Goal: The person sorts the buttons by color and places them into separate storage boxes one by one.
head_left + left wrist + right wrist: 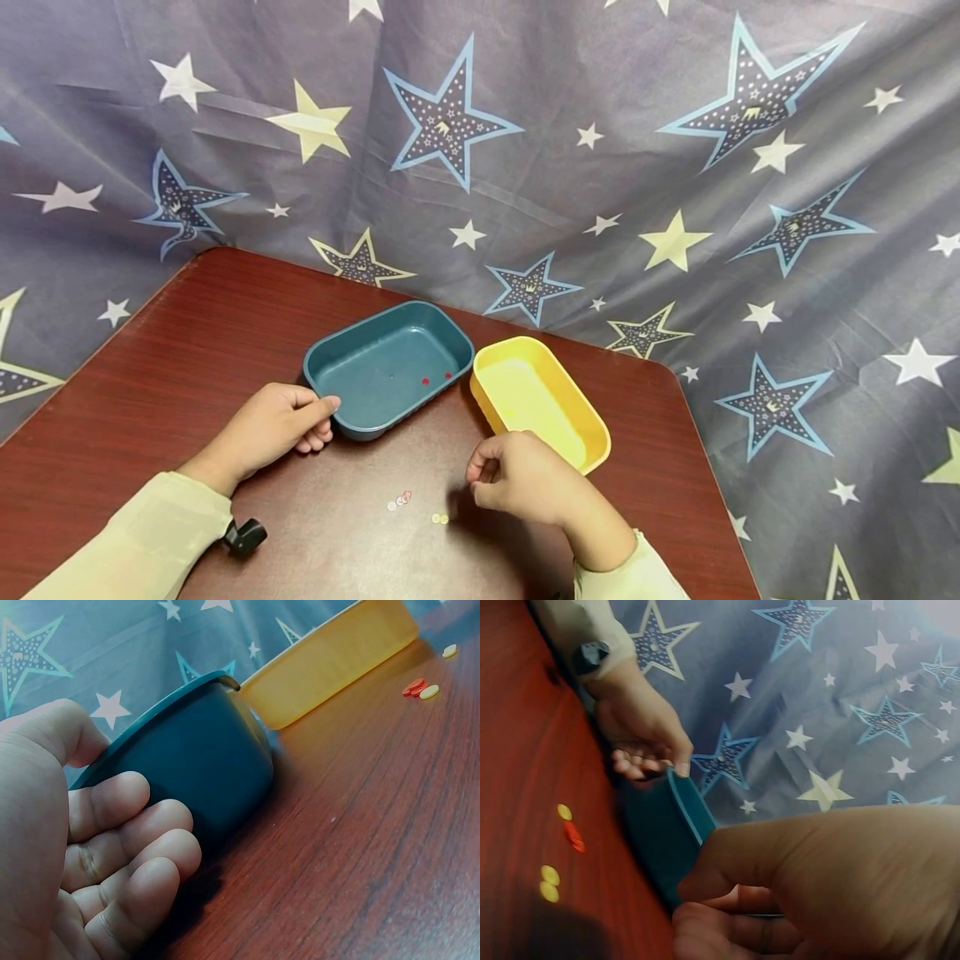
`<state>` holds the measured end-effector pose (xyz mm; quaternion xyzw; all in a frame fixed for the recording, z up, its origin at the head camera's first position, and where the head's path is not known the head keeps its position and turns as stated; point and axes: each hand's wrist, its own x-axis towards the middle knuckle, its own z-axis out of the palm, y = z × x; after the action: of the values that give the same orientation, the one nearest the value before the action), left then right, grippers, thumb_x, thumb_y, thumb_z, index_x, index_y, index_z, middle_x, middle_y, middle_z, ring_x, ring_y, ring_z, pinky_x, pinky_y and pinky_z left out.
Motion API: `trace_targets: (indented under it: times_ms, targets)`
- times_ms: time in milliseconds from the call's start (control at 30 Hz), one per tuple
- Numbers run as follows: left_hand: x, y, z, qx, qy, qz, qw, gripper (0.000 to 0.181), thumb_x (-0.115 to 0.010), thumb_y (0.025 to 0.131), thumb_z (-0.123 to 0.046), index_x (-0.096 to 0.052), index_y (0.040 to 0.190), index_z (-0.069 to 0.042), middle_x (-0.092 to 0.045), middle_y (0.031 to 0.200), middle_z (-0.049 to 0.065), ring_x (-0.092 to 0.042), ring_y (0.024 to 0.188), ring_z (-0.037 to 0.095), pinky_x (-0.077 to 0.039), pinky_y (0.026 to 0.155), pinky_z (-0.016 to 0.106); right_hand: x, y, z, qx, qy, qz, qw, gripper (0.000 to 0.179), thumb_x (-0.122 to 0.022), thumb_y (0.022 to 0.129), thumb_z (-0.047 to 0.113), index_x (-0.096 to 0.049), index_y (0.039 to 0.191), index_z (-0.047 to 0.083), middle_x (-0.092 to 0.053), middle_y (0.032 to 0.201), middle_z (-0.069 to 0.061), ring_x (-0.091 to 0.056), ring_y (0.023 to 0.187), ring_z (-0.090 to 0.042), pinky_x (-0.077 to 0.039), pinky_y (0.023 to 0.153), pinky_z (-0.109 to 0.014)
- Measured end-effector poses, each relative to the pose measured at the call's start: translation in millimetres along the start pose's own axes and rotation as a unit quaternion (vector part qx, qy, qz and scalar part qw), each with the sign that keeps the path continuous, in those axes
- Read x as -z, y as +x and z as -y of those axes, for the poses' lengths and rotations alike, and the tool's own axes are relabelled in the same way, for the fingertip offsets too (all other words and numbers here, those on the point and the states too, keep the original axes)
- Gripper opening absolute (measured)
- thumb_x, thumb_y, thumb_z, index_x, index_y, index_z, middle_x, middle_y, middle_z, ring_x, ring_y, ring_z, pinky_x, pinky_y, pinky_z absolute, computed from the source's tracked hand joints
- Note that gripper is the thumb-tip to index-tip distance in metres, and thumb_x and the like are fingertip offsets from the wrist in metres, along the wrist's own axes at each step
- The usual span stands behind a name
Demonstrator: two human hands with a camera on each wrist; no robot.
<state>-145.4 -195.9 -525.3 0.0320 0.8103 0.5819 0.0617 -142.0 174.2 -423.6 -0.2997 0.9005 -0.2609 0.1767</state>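
Hands (288, 418) (525, 482) half-curled, left on teal tray (378, 371)

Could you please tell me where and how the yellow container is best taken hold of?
The yellow container is probably best pinched by its right long wall, coming from the right: that wall stands up with a narrow rim, while the blue container sits close on the left.

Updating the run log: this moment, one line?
left hand: holds teal bin; right hand: near yellow bin; table: red pieces, yellow pieces
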Motion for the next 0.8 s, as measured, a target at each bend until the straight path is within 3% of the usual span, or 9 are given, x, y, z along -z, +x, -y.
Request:
trace_targets:
  times_ms: [300, 800]
  targets:
    - [0.8, -0.2, 1.1, 0.005, 0.000, 0.000, 1.0000, 0.046, -0.067, 0.104, -0.043, -0.076, 0.076, -0.007, -0.074, 0.071, 0.008, -0.073, 0.064, 0.021, -0.063, 0.060, 0.036, -26.4, 0.8, -1.7, 0.005, -0.001, 0.025, 0.9997, 0.019, -0.082, 0.078, 0.011, -0.071, 0.081, 0.026, -0.064, 0.070, 0.019, -0.059, 0.065, 0.005, -0.052, 0.063, -0.016]
    - [0.1, -0.1, 0.5, 0.007, 0.001, 0.002, 1.0000, 0.046, -0.067, 0.104, -0.043, -0.076, 0.077, -0.007, -0.074, 0.071, 0.008, -0.073, 0.064, 0.021, -0.063, 0.060, 0.036, -52.0, 2.9, -11.9, -0.006, -0.009, 0.020, 0.9997, 0.015, -0.088, 0.081, 0.018, -0.074, 0.088, 0.021, -0.064, 0.071, 0.020, -0.059, 0.066, 0.008, -0.051, 0.065, -0.013]
